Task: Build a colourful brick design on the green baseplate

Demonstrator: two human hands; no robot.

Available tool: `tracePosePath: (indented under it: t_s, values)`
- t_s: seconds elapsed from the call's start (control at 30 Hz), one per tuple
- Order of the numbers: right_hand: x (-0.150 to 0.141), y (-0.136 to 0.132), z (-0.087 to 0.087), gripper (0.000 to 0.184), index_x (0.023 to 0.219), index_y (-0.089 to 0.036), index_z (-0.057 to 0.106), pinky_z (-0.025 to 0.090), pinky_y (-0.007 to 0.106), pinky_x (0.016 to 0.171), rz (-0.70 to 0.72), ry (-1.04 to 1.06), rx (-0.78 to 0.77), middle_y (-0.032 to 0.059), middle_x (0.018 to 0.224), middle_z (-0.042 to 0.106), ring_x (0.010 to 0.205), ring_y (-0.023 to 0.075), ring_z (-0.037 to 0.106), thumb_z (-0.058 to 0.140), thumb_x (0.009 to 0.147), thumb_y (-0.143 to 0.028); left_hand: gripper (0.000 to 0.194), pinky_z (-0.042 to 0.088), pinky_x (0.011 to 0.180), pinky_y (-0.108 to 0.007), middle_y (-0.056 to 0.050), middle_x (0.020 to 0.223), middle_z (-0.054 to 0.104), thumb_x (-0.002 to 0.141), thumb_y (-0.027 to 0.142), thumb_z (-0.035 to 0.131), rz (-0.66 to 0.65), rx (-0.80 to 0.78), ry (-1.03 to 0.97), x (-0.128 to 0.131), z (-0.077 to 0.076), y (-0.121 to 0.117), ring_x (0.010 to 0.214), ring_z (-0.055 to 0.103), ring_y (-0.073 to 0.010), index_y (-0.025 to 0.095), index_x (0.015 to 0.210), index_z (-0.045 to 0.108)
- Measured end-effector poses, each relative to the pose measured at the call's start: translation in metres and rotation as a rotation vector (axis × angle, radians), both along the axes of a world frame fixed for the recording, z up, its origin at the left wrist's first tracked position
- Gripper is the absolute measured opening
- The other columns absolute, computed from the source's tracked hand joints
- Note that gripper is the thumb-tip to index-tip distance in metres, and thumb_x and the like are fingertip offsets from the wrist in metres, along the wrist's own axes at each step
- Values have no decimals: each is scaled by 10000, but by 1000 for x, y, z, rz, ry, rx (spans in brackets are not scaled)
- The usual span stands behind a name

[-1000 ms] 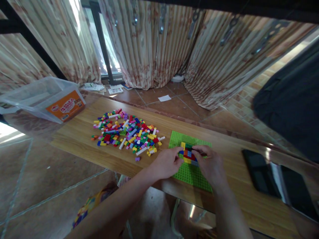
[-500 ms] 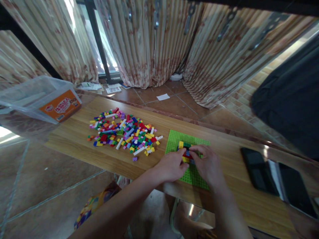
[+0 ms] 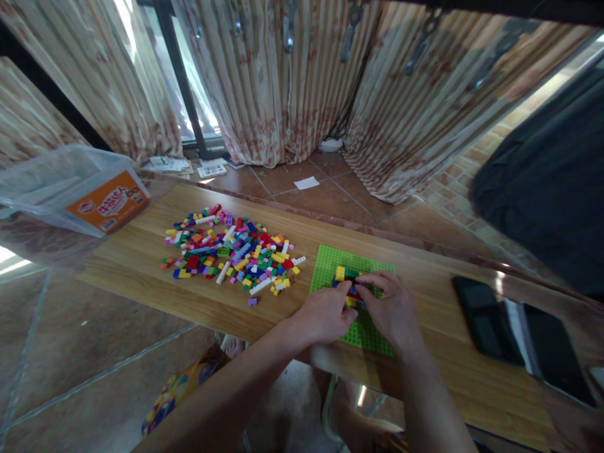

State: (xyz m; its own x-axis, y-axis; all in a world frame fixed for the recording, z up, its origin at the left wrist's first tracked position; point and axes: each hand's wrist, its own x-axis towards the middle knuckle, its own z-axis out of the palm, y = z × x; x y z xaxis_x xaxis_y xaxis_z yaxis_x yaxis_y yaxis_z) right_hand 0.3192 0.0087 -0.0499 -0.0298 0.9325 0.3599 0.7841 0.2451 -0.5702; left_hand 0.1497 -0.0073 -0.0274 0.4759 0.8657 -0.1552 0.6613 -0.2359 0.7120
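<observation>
A green studded baseplate [image 3: 325,267] lies on the wooden table, with a small build of toy bricks [image 3: 340,274] in yellow, blue, red and green on it. My left hand [image 3: 328,313] is curled at the near left of the build, its index finger pressed against the bricks. From the right, my right hand [image 3: 391,308] bends over the build, thumb and index finger pinched together at its middle. Something dark shows between the fingertips, too small to name. The fingers cover part of the build.
A wide heap of loose bricks [image 3: 236,251] lies left of the baseplate, one purple brick [image 3: 253,302] at its near edge. Beyond the table's left end stands a clear plastic box [image 3: 89,189]. Two dark tablet-like devices [image 3: 486,321] lie on the right. Curtains [image 3: 264,94] hang behind.
The view has shifted slightly. Both hands stay at the build in nearly the same pose; the right fingertips have moved a little to the left.
</observation>
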Motion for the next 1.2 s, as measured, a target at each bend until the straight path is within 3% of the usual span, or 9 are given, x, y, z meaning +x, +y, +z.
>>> tracePosePath:
  t_s: [0.23, 0.47, 0.77, 1.0, 1.2]
  values:
    - [6, 4, -5, 337, 964, -190, 726, 487, 426, 826, -205, 196, -116, 99, 996, 710, 922, 259, 639, 586, 803, -451, 555, 530, 848, -405, -143, 972, 729, 879, 300, 490, 10, -8, -2, 2, -2, 0, 971, 679, -289, 78, 1385, 450]
    - [-5, 7, -7, 382, 1043, -172, 714, 431, 486, 975, -196, 125, -192, 126, 1104, 701, 1064, 293, 617, 588, 765, -402, 534, 526, 882, -441, -157, 1033, 720, 881, 320, 481, 5, -1, 42, 2, 1, -1, 1033, 666, -318, 94, 1364, 453]
    - [-3, 10, -13, 350, 978, -178, 735, 490, 444, 882, -208, 189, -217, 100, 1003, 730, 929, 259, 658, 620, 738, -405, 520, 531, 880, -457, -158, 1036, 717, 879, 320, 475, -8, 0, 84, 3, 1, -1, 1036, 667, -331, 116, 1356, 441]
    - [-2, 11, -19, 311, 962, -186, 735, 480, 471, 908, -166, 205, -163, 97, 1003, 730, 951, 260, 654, 622, 746, -379, 519, 535, 864, -445, -160, 1016, 719, 875, 315, 486, -4, 12, 57, 2, -2, -1, 1023, 669, -325, 115, 1352, 454]
    - [0, 10, -15, 345, 984, -185, 735, 482, 464, 911, -166, 287, -219, 96, 1013, 732, 960, 259, 659, 623, 757, -420, 546, 530, 829, -374, -147, 1029, 719, 876, 299, 488, 16, 22, -17, -1, 1, -1, 958, 676, -268, 100, 1383, 460]
